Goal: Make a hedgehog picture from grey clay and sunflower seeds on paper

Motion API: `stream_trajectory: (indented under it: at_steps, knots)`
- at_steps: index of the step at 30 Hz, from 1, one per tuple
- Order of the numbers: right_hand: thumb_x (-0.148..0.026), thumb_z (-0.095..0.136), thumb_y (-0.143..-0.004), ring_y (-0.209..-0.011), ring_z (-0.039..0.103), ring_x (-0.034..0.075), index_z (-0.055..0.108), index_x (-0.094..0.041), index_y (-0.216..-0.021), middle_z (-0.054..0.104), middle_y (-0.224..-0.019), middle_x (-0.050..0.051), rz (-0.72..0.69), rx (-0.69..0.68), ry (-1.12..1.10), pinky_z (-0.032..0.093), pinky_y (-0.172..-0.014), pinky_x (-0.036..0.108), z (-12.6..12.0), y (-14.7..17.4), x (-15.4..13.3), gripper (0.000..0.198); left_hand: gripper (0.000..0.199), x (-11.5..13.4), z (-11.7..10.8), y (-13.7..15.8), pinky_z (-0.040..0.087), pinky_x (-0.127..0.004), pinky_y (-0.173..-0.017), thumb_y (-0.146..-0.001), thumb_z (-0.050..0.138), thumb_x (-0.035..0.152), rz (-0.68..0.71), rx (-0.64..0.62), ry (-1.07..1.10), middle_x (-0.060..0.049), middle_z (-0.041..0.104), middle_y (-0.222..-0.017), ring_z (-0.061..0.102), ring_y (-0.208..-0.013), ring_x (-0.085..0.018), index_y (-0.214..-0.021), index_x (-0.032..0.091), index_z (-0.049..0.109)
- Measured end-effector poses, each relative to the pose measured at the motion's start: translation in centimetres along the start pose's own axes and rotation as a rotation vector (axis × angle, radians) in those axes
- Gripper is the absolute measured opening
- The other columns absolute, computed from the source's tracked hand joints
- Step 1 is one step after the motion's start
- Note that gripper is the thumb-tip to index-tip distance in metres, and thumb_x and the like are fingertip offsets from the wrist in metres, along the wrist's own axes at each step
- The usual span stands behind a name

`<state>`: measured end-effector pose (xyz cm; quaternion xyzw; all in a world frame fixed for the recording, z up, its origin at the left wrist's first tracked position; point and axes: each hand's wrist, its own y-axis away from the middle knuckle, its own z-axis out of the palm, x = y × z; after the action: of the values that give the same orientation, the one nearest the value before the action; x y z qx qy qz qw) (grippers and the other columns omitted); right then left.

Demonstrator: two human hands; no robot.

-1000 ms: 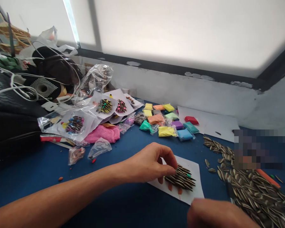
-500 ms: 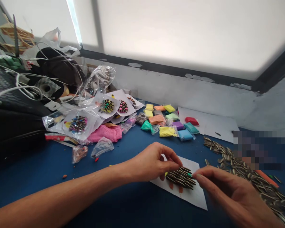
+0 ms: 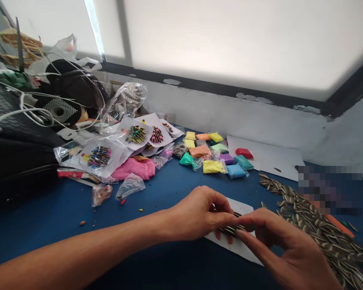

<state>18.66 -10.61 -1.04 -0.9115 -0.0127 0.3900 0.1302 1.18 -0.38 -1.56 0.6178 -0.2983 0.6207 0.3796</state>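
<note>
A cluster of striped sunflower seeds [image 3: 229, 230] lies on a white sheet of paper [image 3: 248, 255] at the lower middle, largely covered by my hands. My left hand [image 3: 199, 213] comes over it from the left, thumb and fingers closed on its upper side. From the right, my right hand [image 3: 278, 241] meets it with thumb and index finger pinched at the cluster's right part. Between those fingertips a speck of green clay [image 3: 237, 229] shows. Fingertips of both hands touch or overlap. Below the seeds, brownish-orange marks [image 3: 230, 240] show on the paper.
Loose sunflower seeds [image 3: 317, 229] spread along the right. Coloured clay packets [image 3: 213, 166] lie behind my hands. Bagged paper sheets with seed designs [image 3: 99, 157], a pink cloth [image 3: 134, 168] and empty-looking plastic wrappers [image 3: 130, 187] lie left. A black bag [image 3: 18, 161] stands far left.
My right hand has moved left and a little up over the seeds, bringing its fingertips against my left hand's. My left hand has shifted slightly right. More of the cluster is covered.
</note>
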Motion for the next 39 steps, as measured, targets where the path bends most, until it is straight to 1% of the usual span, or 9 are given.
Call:
stream_trajectory:
  at_steps: [5, 10, 14, 17, 19, 22, 27, 32, 39]
  knots:
    - [-0.045, 0.065, -0.087, -0.058, 0.059, 0.012, 0.071, -0.028, -0.087, 0.066, -0.072, -0.002, -0.061, 0.051, 0.0, 0.046, -0.052, 0.022, 0.5, 0.1, -0.1, 0.017, 0.033, 0.0, 0.1, 0.0, 0.042, -0.02, -0.055, -0.086, 0.066, 0.043, 0.011, -0.035, 0.01, -0.002, 0.065, -0.07, 0.052, -0.058, -0.009, -0.073, 0.013, 0.065]
    - [-0.047, 0.059, -0.091, -0.06, 0.062, 0.014, 0.069, -0.026, -0.081, 0.067, -0.072, 0.0, -0.042, 0.05, 0.076, 0.046, -0.054, 0.023, 0.3, 0.0, -0.2, 0.026, 0.026, 0.4, -0.6, 0.2, 0.046, -0.02, -0.055, -0.092, 0.057, 0.033, 0.009, -0.086, -0.073, -0.007, 0.071, -0.079, 0.06, -0.068, -0.014, -0.091, 0.012, 0.072]
    - [-0.045, 0.056, -0.093, -0.061, 0.062, 0.013, 0.067, -0.025, -0.082, 0.066, -0.073, -0.001, -0.07, 0.067, 0.162, 0.046, -0.053, 0.023, 0.3, -0.1, 0.2, 0.026, 0.025, 0.8, -1.3, 0.3, 0.043, -0.021, -0.052, -0.09, 0.058, 0.027, 0.027, 0.017, -0.241, -0.005, 0.07, -0.075, 0.057, -0.059, -0.013, -0.104, 0.014, 0.074]
    - [-0.042, 0.057, -0.093, -0.058, 0.059, 0.011, 0.069, -0.026, -0.085, 0.065, -0.074, -0.002, -0.148, 0.016, 0.238, 0.046, -0.053, 0.022, 0.3, -0.3, 0.8, 0.022, 0.022, 1.0, -1.7, 0.4, 0.038, -0.022, -0.055, -0.086, 0.062, 0.022, 0.075, 0.157, -0.397, -0.003, 0.068, -0.073, 0.053, -0.06, -0.013, -0.102, 0.014, 0.076]
    - [-0.041, 0.056, -0.094, -0.065, 0.063, 0.012, 0.069, -0.027, -0.09, 0.066, -0.08, 0.0, -0.2, 0.015, 0.272, 0.049, -0.058, 0.022, 0.4, -0.3, 1.2, 0.02, 0.019, 1.0, -1.8, 0.4, 0.038, -0.023, -0.057, -0.085, 0.063, 0.02, 0.108, 0.198, -0.468, -0.003, 0.068, -0.073, 0.054, -0.063, -0.013, -0.098, 0.015, 0.077]
    - [-0.038, 0.054, -0.096, -0.075, 0.067, 0.015, 0.068, -0.027, -0.093, 0.068, -0.087, 0.002, -0.252, 0.003, 0.321, 0.052, -0.066, 0.023, 0.6, -0.4, 1.6, 0.018, 0.018, 1.0, -1.7, 0.5, 0.039, -0.022, -0.058, -0.086, 0.061, 0.018, 0.14, 0.195, -0.532, -0.001, 0.07, -0.075, 0.056, -0.064, -0.013, -0.094, 0.017, 0.077]
    - [-0.033, 0.055, -0.096, -0.06, 0.062, 0.011, 0.066, -0.028, -0.093, 0.066, -0.086, 0.0, -0.317, -0.03, 0.412, 0.049, -0.057, 0.021, 0.6, -0.5, 1.7, 0.012, 0.019, 0.7, -1.4, 0.6, 0.04, -0.023, -0.059, -0.084, 0.06, 0.016, 0.172, 0.17, -0.614, -0.001, 0.072, -0.078, 0.06, -0.067, -0.015, -0.093, 0.019, 0.077]
    - [-0.031, 0.054, -0.096, -0.07, 0.066, 0.012, 0.065, -0.027, -0.091, 0.065, -0.085, 0.0, -0.34, -0.022, 0.426, 0.049, -0.06, 0.02, 0.9, -0.4, 1.5, 0.012, 0.023, 0.6, -1.0, 0.6, 0.042, -0.024, -0.068, -0.082, 0.059, 0.011, 0.171, 0.147, -0.705, -0.003, 0.072, -0.086, 0.063, -0.077, -0.017, -0.092, 0.02, 0.077]
    - [-0.03, 0.056, -0.095, -0.07, 0.066, 0.011, 0.064, -0.027, -0.089, 0.065, -0.083, -0.001, -0.342, -0.044, 0.446, 0.049, -0.062, 0.02, 1.0, -0.4, 1.7, 0.011, 0.023, 0.7, -0.7, 0.8, 0.041, -0.026, -0.067, -0.085, 0.058, 0.017, 0.162, 0.128, -0.805, -0.006, 0.07, -0.089, 0.063, -0.078, -0.019, -0.095, 0.021, 0.079]
